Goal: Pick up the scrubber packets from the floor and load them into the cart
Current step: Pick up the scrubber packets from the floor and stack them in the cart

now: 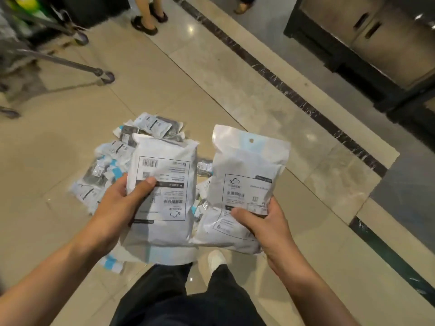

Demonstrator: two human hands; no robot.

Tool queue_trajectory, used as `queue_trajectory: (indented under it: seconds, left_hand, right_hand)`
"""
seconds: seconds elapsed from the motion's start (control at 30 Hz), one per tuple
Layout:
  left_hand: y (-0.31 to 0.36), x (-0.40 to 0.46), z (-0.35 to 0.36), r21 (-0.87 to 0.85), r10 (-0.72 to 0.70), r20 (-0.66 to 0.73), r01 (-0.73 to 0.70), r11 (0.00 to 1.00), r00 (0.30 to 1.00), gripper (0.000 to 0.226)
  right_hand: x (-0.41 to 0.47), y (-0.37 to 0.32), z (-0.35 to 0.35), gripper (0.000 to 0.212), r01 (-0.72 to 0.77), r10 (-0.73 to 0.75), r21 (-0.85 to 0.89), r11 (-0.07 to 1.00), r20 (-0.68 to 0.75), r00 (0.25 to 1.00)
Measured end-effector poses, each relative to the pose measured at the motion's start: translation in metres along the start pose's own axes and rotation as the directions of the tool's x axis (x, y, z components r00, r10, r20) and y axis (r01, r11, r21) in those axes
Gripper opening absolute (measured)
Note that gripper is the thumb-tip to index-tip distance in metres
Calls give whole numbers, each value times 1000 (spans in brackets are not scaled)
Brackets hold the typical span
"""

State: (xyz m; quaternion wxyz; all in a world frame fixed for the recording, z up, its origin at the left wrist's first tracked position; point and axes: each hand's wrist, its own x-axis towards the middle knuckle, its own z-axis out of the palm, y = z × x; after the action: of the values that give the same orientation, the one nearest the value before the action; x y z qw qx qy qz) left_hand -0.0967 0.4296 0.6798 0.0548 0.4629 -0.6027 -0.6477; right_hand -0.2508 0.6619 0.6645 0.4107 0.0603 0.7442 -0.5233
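My left hand [120, 203] grips a white scrubber packet [164, 165] by its left edge, thumb across the printed label. My right hand [266, 222] grips a second white packet [244, 165] at its lower right, hang hole at the top. Both packets are held up above the floor. Below and behind them lies a pile of several scrubber packets [113, 161] on the tiles, partly hidden by the held ones. The metal cart [58, 60] stands at the upper left, blurred, with its wheel near the pile.
A person's legs in dark sandals [148, 20] stand beyond the cart. A dark counter with steel cabinets [367, 43] fills the upper right. A dark marble strip [282, 88] crosses the beige floor. My own legs and a white shoe [216, 260] are below the packets.
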Motion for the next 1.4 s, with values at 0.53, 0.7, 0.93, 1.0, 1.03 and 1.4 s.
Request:
queue_trajectory:
  seconds: [0.53, 0.7, 0.93, 1.0, 1.03, 1.4]
  left_hand:
    - [-62, -215, -57, -476, -270, -571, -45, 878, 775, 32]
    - [-87, -265, -115, -600, -381, -600, -80, 796, 703, 30]
    - [-134, -336, -195, -671, -492, -651, -135, 729, 579, 33]
    - [-139, -348, -215, -674, -494, -652, -143, 724, 575, 32]
    - [-142, -355, -228, -670, -487, -657, -150, 727, 576, 32]
    - [-114, -296, -342, -576, -360, -626, -100, 811, 692, 36]
  right_hand:
    - [-83, -33, 75, 44, 62, 16, -140, 988, 501, 865]
    - [-125, -26, 142, 48, 155, 30, -235, 960, 633, 774]
    - [-180, -7, 247, 43, 286, 37, -311, 906, 733, 679]
    - [-192, -3, 270, 44, 303, 42, -321, 897, 746, 665]
    - [-200, 1, 285, 44, 308, 44, -329, 893, 744, 667]
    - [-195, -23, 383, 49, 273, 33, -334, 902, 684, 728]
